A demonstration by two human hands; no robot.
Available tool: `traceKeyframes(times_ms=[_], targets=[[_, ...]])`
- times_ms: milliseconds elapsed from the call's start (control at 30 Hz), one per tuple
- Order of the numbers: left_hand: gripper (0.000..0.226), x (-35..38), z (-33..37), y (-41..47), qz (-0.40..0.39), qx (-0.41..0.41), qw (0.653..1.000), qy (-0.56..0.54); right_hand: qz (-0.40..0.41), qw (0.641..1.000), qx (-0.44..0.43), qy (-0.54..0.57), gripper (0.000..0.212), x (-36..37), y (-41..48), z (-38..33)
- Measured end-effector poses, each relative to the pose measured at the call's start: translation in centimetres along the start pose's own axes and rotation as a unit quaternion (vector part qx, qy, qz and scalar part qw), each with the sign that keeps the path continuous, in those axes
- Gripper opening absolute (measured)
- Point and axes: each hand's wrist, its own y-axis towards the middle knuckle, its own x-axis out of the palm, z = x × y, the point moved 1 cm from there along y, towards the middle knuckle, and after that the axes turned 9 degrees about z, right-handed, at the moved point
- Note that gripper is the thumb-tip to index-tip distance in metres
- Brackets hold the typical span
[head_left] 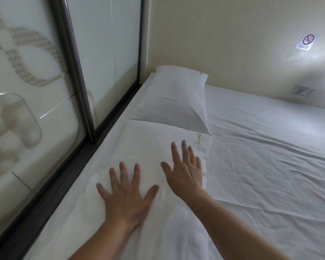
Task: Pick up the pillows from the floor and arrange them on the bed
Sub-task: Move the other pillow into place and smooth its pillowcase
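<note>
Two white pillows lie end to end along the left edge of the bed [270, 166], beside the glass wall. The far pillow [173, 102] rests in the corner against the cream wall. The near pillow [154, 147] has small gold lettering on its right edge. My left hand [127, 196] lies flat on the near pillow with fingers spread. My right hand [184, 169] also lies flat on it, further up and to the right. Neither hand holds anything.
A frosted glass wall [45, 91] with dark frames runs along the bed's left side. The cream wall at the back carries a no-smoking sign [306, 42]. The white sheet stretches wide to the right.
</note>
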Motion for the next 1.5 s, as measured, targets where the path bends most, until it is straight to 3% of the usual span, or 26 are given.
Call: traceKeyframes(times_ms=[33, 100, 233, 267, 333, 400, 433, 500, 600, 667, 733, 867, 1000, 1067, 1167, 1233, 1300, 1367, 1433, 1500], targets=[[0.089, 0.5, 0.1, -0.1, -0.018, 0.009, 1.000, 0.011, -0.047, 0.998, -0.047, 0.015, 0.073, 1.1, -0.6, -0.8], [0.091, 1.9, -1.0, -1.2, -0.051, 0.011, 0.998, 0.045, -0.136, 0.990, -0.026, -0.013, 0.071, 3.2, -2.6, 0.8], [0.101, 0.9, -4.9, -2.0, -0.075, -0.055, 0.994, 0.060, -0.177, 0.957, 0.226, -0.051, 0.069, 0.7, -2.1, 6.0], [0.102, 0.4, -4.9, -1.8, -0.063, -0.061, 0.995, 0.055, -0.138, 0.965, 0.214, -0.060, 0.069, -0.2, -1.9, 5.7], [0.099, 0.2, -3.3, -2.2, -0.030, -0.021, 0.999, 0.030, -0.037, 0.996, 0.065, -0.038, 0.068, -0.6, -3.0, 2.9], [0.096, 1.0, -1.3, -4.1, -0.040, 0.008, 0.999, 0.032, -0.069, 0.996, -0.048, 0.009, 0.070, 0.3, -6.6, 0.4], [0.098, 1.5, -1.3, -5.2, -0.043, 0.000, 0.998, 0.046, -0.108, 0.993, -0.046, 0.012, 0.071, 0.9, -8.5, 0.4], [0.108, 1.3, -3.4, -5.7, -0.034, -0.048, 0.996, 0.062, -0.136, 0.986, 0.097, 0.002, 0.073, 1.4, -10.0, 2.4], [0.128, -0.3, -7.9, -4.2, -0.061, -0.191, 0.978, 0.065, -0.149, 0.934, 0.317, 0.067, 0.086, -0.1, -9.1, 4.6], [0.128, -1.5, -9.0, -3.7, -0.065, -0.232, 0.969, 0.050, -0.150, 0.919, 0.336, 0.139, 0.092, -0.7, -9.0, 4.6], [0.124, -2.5, -9.3, -4.4, -0.069, -0.214, 0.974, 0.027, -0.143, 0.914, 0.337, 0.175, 0.092, -0.7, -9.4, 4.4], [0.112, -4.3, -10.4, -5.5, -0.088, -0.186, 0.978, 0.013, -0.119, 0.951, 0.266, 0.098, 0.089, -1.3, -10.5, 3.2], [0.104, -3.6, -11.1, -7.6, -0.083, -0.134, 0.988, 0.001, -0.079, 0.996, 0.040, 0.010, 0.073, -0.6, -13.2, 0.1], [0.107, -2.9, -12.3, -9.1, -0.119, -0.143, 0.983, 0.012, -0.140, 0.987, 0.072, -0.006, 0.070, -0.1, -14.8, 1.3], [0.108, -4.0, -15.3, -10.7, -0.143, -0.200, 0.968, 0.056, -0.171, 0.948, 0.268, 0.009, 0.074, -2.0, -14.8, 4.2], [0.105, -5.5, -15.3, -10.2, -0.085, -0.211, 0.969, 0.093, -0.109, 0.970, 0.213, -0.034, 0.072, -3.3, -14.6, 3.6], [0.091, -5.6, -12.7, -9.8, -0.002, -0.124, 0.989, 0.075, -0.038, 0.998, 0.045, 0.013, 0.069, -3.4, -15.8, 0.6], [0.080, -4.7, -8.7, -10.1, 0.007, 0.008, 1.000, 0.015, -0.072, 0.993, -0.092, 0.033, 0.068, -2.4, -18.6, -1.9], [0.077, -3.3, -6.4, -11.1, -0.030, 0.087, 0.996, 0.020, -0.125, 0.987, -0.103, 0.003, 0.068, -1.4, -20.1, -1.2], [0.076, -3.0, -6.5, -10.9, -0.036, 0.082, 0.995, 0.040, -0.112, 0.993, 0.000, -0.021, 0.069, -1.8, -18.7, 0.8]])
